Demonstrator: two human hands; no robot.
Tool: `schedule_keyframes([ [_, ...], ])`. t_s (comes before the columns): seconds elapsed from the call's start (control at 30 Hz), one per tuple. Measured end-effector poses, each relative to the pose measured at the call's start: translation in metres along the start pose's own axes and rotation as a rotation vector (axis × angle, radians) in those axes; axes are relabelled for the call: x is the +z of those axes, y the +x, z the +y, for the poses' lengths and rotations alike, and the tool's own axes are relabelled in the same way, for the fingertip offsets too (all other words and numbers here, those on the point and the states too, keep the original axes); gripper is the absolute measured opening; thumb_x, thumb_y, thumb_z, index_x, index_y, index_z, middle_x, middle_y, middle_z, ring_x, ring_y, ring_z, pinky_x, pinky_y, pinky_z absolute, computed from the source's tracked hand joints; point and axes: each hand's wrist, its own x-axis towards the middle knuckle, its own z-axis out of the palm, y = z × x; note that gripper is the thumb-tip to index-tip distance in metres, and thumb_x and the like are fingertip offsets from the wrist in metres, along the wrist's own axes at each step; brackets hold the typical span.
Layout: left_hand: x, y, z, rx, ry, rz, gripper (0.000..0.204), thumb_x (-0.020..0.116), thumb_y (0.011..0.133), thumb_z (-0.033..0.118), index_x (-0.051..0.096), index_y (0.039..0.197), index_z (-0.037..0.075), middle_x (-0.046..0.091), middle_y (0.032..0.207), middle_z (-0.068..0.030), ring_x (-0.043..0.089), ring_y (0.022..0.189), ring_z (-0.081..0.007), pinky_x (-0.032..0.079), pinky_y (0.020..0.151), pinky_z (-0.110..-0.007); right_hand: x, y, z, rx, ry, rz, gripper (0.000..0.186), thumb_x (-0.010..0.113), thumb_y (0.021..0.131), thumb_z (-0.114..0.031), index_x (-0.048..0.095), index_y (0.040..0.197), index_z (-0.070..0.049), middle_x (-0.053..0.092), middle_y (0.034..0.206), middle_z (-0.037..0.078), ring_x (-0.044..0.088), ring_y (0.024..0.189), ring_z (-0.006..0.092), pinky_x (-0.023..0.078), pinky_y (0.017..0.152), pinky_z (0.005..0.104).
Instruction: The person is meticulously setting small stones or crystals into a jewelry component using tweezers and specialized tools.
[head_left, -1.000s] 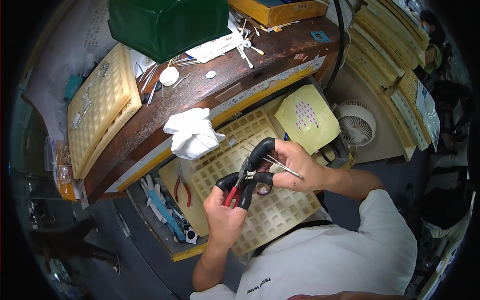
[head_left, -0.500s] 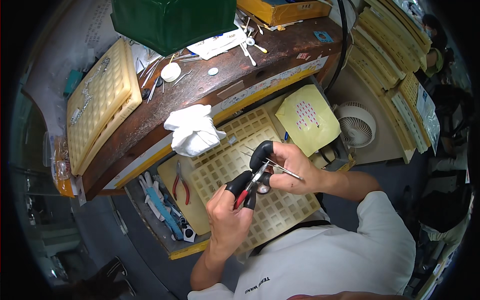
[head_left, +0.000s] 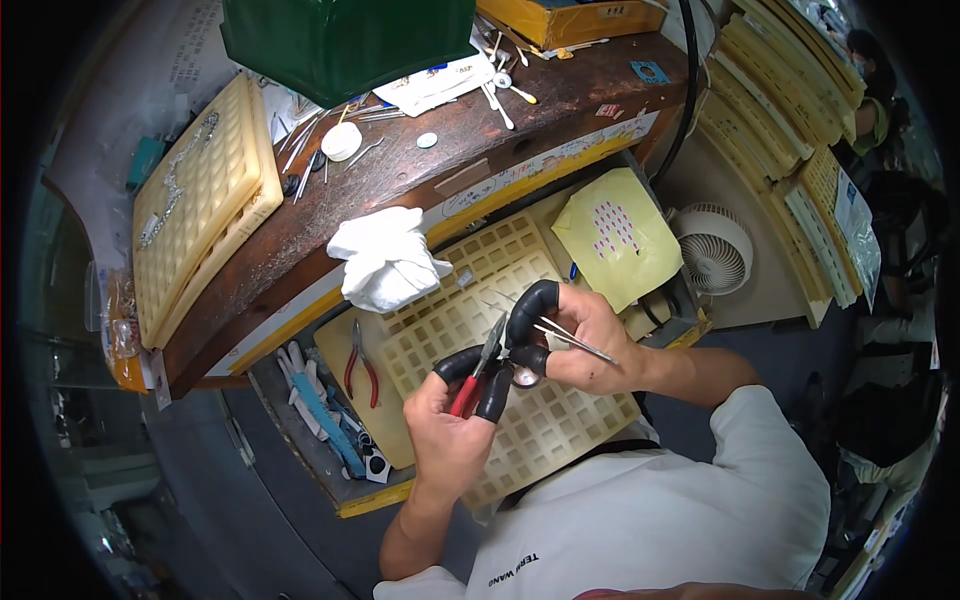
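Note:
My left hand (head_left: 450,445), with black finger covers, is closed on red-handled pliers (head_left: 466,396) whose jaws point up and away from me. My right hand (head_left: 600,345), also with black covers on thumb and forefinger, pinches close beside the jaws. A pair of thin metal tweezers (head_left: 590,349) lies through its grip, the tips showing past the forefinger. Below the right fingertips hangs a small round shiny piece (head_left: 525,377); what joins it to the fingers is too small to tell. Both hands are over a cream tray with square pockets (head_left: 560,440).
Left on the drawer board lie other red-handled pliers (head_left: 371,388). A white cloth (head_left: 388,262) hangs at the bench edge. Yellow paper (head_left: 600,270) with pink marks rests at right, near a white fan (head_left: 714,250). A green box (head_left: 345,50) and loose tools occupy the bench.
The pliers have drawn back a little left from the right fingertips and turned more upright. My left forefinger has moved left and down. The right hand and the round piece have barely shifted.

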Motion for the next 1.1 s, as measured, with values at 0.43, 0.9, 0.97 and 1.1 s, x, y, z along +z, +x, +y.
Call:
schedule_keyframes([
  [0.43,0.001,0.003,0.007,0.334,0.29,0.015,0.029,0.069,0.075,-0.009,0.071,0.103,-0.002,0.064,0.086,-0.0112,0.063,0.07,-0.0198,0.048,0.063,-0.028,0.004,0.005,-0.002,0.083,0.029,0.112,0.016,0.059,0.082,0.004,0.054,0.096,-0.001,0.057,0.084,0.001,0.055,0.073,0.0048,0.046,0.059,0.0225],
  [0.9,-0.003,0.003,0.007,0.488,0.39,0.004,0.032,0.071,0.071,-0.008,0.072,0.102,-0.002,0.066,0.09,-0.0138,0.065,0.073,-0.0273,0.051,0.065,-0.032,-0.006,0.002,0.0,0.067,0.064,0.035,0.016,0.06,0.086,0.004,0.055,0.1,-0.001,0.062,0.089,0.004,0.06,0.077,0.0078,0.05,0.067,0.0241],
  [0.97,-0.003,0.005,0.004,0.449,0.344,0.016,0.031,0.071,0.072,-0.009,0.071,0.102,-0.003,0.066,0.09,-0.0134,0.065,0.074,-0.0253,0.051,0.066,-0.031,-0.005,0.003,-0.001,0.057,0.075,0.032,0.015,0.063,0.087,0.003,0.055,0.099,-0.001,0.061,0.085,0.003,0.059,0.07,0.0066,0.048,0.059,0.0228],
  [1.1,-0.006,0.007,0.008,0.389,0.252,0.081,0.028,0.071,0.074,-0.012,0.071,0.101,-0.005,0.066,0.088,-0.0112,0.064,0.076,-0.0187,0.05,0.069,-0.028,-0.004,0.003,-0.001,0.041,0.05,0.031,0.015,0.066,0.089,0.002,0.054,0.098,-0.001,0.061,0.085,0.004,0.061,0.071,0.0079,0.049,0.061,0.0238],
])
